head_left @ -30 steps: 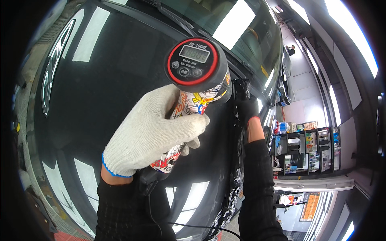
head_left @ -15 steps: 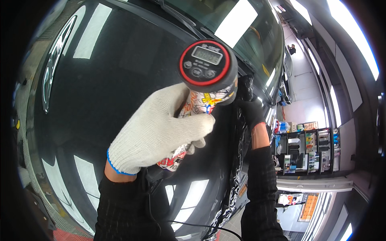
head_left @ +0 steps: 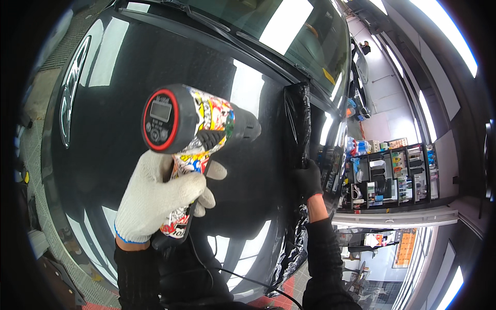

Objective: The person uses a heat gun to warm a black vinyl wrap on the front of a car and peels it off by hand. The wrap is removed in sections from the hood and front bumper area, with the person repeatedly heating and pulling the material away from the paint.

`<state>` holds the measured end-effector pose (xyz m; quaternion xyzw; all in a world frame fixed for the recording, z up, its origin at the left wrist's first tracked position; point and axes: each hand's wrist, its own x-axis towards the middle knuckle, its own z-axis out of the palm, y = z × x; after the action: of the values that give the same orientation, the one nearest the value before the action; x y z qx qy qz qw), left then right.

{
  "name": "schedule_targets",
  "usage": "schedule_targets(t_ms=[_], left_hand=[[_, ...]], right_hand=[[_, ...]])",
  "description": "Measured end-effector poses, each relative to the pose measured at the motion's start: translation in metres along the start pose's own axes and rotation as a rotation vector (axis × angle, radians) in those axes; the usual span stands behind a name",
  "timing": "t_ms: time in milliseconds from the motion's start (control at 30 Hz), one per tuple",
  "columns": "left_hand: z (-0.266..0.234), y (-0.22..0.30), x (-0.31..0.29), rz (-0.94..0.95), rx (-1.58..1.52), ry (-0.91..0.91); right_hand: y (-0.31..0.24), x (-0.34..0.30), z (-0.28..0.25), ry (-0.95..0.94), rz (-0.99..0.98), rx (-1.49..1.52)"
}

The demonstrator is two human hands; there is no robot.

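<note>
My left hand [head_left: 147, 199], in a white knit glove with a blue cuff edge, is wrapped round the handle of a heat gun [head_left: 212, 116]. The gun has a colourful sticker pattern and a red-ringed round back with a small display. Its dark nozzle points right, above the glossy black car hood [head_left: 170, 67]. At the hood's right edge, my right hand [head_left: 308, 180], in a black glove, is closed on a strip of glossy black film [head_left: 297, 124]. The film runs along that edge, smooth higher up and crinkled below the hand. My right fingertips are partly hidden.
A power cord [head_left: 248, 279] trails from the gun across the lower hood. The windshield [head_left: 268, 26] and wiper arm [head_left: 206, 18] lie at the far side. A chrome emblem [head_left: 74, 93] sits at the left. Stocked shelves [head_left: 398, 178] stand at right.
The heat gun has moved left and down, and turned so its nozzle shows pointing right. My right hand has moved lower along the film, whose upper length is now exposed.
</note>
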<state>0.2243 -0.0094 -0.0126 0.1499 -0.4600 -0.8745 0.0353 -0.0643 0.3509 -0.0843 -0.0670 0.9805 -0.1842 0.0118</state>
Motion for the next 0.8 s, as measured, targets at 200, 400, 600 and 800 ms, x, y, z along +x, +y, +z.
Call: schedule_targets(t_ms=[200, 400, 600, 800], left_hand=[[0.01, -0.022, -0.024, -0.025, -0.066, 0.07], [0.005, -0.031, -0.037, -0.033, -0.065, 0.023], [0.006, -0.041, -0.034, -0.077, -0.089, 0.022], [0.01, -0.045, -0.031, -0.103, -0.042, -0.003]], right_hand=[[0.007, 0.013, 0.021, -0.029, 0.067, 0.379], [-0.006, 0.014, 0.029, -0.115, 0.191, 0.642], [-0.021, 0.004, 0.022, -0.146, 0.187, 0.697], [-0.034, -0.005, 0.015, -0.186, 0.204, 0.701]])
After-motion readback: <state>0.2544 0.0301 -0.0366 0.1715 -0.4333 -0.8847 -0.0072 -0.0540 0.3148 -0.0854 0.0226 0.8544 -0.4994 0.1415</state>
